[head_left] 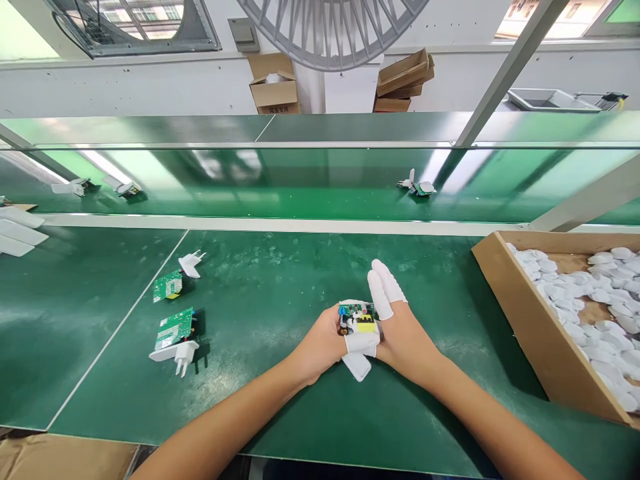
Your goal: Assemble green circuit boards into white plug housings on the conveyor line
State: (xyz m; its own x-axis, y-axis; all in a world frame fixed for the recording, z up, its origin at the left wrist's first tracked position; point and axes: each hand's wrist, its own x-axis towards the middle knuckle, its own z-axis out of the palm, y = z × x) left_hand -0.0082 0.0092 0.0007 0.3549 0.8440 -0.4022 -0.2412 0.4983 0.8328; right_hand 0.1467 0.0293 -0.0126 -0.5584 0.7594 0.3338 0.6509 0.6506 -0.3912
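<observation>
A small green circuit board [356, 311] with a yellow-wrapped part sits between my two hands, above the green table. White plastic [356, 367], seemingly a charger housing, sticks out below it. My left hand [320, 340] is closed around the board's left side, its white-cotted thumb across the near edge. On the right side my right hand [397, 327] presses in, with two white-cotted fingers stretched up and the thumb low against the piece. Its other fingers are hidden. To the left lie a circuit board with a white plug housing [175, 337] and another board [168, 287] beside a plug piece [191, 264].
A cardboard box [540, 333] of white plastic pieces [620, 343] stands at the right. On the ledge behind lie several board-and-plug units, one at the right [420, 188]. White panels [19, 233] lie far left. A fan [335, 33] hangs overhead.
</observation>
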